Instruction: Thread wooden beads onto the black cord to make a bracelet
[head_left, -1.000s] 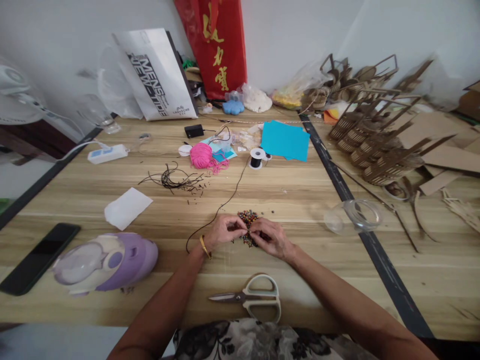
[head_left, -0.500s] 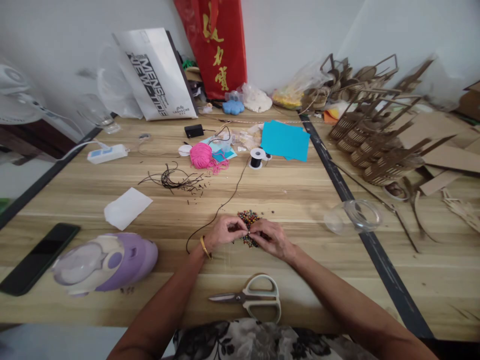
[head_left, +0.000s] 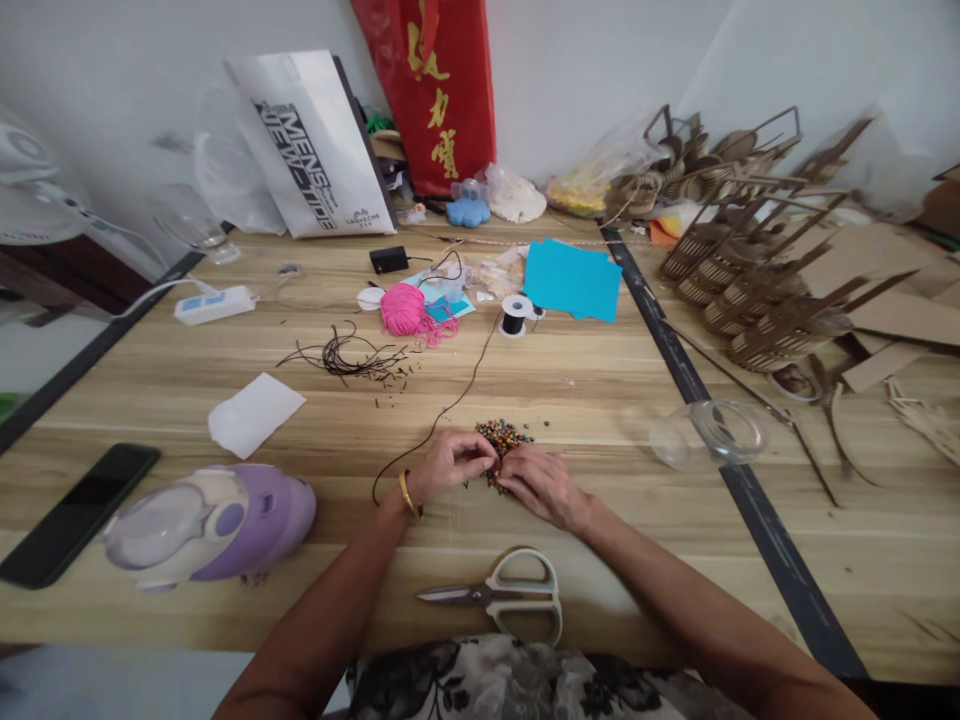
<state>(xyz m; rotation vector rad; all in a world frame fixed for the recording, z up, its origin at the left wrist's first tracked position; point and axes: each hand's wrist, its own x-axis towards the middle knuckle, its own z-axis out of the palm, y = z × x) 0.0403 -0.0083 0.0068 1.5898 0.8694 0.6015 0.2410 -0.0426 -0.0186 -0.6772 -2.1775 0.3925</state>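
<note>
My left hand [head_left: 454, 464] is closed in a pinch, with thumb and forefinger together at the edge of a pile of small multicoloured beads [head_left: 504, 434]. A black cord [head_left: 442, 410] runs from a white spool [head_left: 514, 316] and curves round to pass under my left wrist; its end at the fingertips is too small to see. Opposite, my right hand [head_left: 541, 482] rests low over the beads with fingers bent together, its fingertips close to the left ones. Whatever lies between the right fingers is hidden.
Scissors [head_left: 491, 596] lie near the front edge. To the left are a purple and white device [head_left: 255, 522], a phone [head_left: 75, 515] and white paper [head_left: 256, 415]. Cut black cords [head_left: 345, 355], pink yarn [head_left: 403, 309] and blue sheets [head_left: 571, 280] lie further back. Clear tubing [head_left: 724, 432] is at right.
The fingertips, which met around a small bead, have drawn slightly apart. My right hand has dropped a little lower onto the beads, while my left hand has hardly moved.
</note>
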